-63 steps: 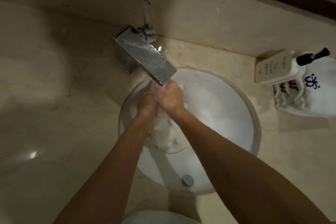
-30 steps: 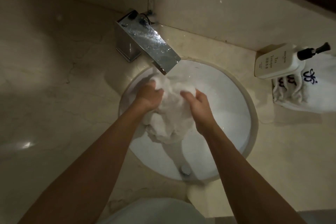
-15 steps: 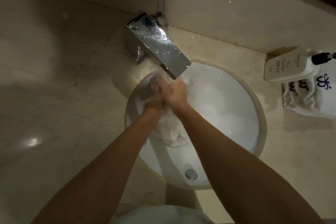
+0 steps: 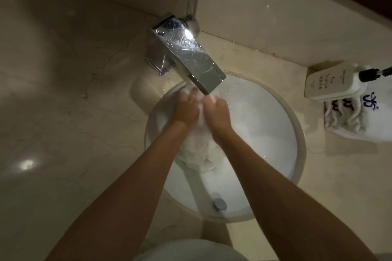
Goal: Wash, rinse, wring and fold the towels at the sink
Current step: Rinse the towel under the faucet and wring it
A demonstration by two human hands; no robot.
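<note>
Both hands grip towel — seemingly bunched — under faucet.

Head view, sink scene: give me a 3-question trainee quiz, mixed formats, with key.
1. True or false: the left hand and the right hand both grip the white towel under the faucet.
2. Multiple choice: where does the pump bottle lie? A) in the basin B) on the counter left of the faucet C) on the counter right of the sink, against the folded towels
3. Fill in: the metal drain plug sits at the ___ edge of the basin, nearest the person.

Key: 1 true; 2 C; 3 near
</note>
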